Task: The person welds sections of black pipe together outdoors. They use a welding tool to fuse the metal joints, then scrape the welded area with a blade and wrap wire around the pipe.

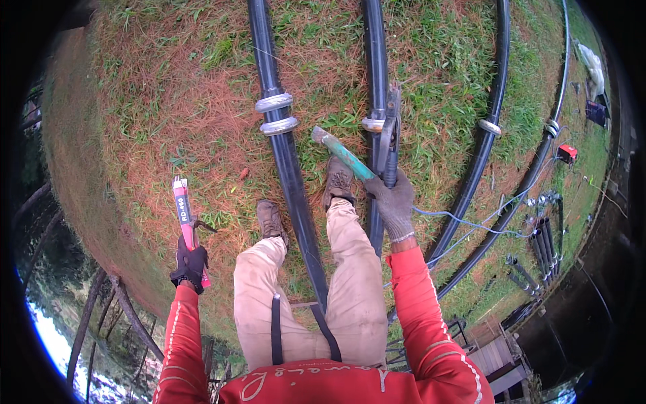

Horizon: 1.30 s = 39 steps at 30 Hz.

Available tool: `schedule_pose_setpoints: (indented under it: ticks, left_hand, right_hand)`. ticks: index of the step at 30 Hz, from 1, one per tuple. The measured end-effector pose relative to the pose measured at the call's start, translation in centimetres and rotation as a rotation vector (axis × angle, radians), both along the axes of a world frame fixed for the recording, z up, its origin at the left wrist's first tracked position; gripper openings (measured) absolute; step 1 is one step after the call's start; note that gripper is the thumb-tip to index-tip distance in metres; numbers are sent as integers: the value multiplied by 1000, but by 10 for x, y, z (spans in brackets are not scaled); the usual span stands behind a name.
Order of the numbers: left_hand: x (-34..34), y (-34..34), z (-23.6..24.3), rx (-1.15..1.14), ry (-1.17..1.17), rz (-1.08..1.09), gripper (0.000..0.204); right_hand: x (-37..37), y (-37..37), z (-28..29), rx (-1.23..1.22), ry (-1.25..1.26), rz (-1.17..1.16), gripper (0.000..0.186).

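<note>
Pipes (288,175) all around me, long black ones running up over the grass (202,87), with silver rings (278,126) around them. One goes right between my boots (271,221), another's just past my right leg.

My left grip (190,262), in a dark glove, is closed around the lower part of a packet (184,209), pink with a dark label, out to my left and pointing away from me. Thin rods poke out the top, and some dark bar (205,226) sticks out sideways right by my fingers, can't tell what it is.

My right grip (393,202), grey glove, is wrapped tight around a green stick (346,159) that slants up and left over the second pipe. There's a grey tool (390,135) in there too, pointing straight ahead, its tip near the ring on that pipe. Can't tell if the two touch.

Blue cable (457,215) trails off from by my right grip, over toward a red box (567,153). Shorter black tubes (544,246) lie bunched together at far right.
</note>
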<state>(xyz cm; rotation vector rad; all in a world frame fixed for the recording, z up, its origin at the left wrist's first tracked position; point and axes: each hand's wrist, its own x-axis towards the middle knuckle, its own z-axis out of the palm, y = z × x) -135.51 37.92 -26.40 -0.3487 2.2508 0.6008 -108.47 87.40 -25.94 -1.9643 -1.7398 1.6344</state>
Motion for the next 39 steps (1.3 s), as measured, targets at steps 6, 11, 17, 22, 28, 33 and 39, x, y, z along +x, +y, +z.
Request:
schedule_pose_setpoints:
  ticks: [6,11,17,22,28,33,39]
  left_hand:
    - [-26,73,-22,-141,17,-190,61]
    - [-75,111,-110,-67,127,-321,69]
    - [-135,152,-257,-38,190,-232,67]
    - [-170,164,-346,114,414,-308,65]
    - [-185,180,-382,-221,288,-349,75]
    - [-144,208,-372,-221,792,-464,100]
    - [-110,258,-383,1042,58,64,97]
  right_hand:
    - [-61,110,-25,46,109,76,30]
    - [-116,188,-74,171,90,306,28]
    - [-162,206,-178,312,116,386,30]
    - [-148,185,-230,124,-51,437,32]
    - [-122,182,-203,119,-38,436,26]
    - [-115,154,-141,36,94,10,60]
    - [-129,85,-102,-161,296,-18,95]
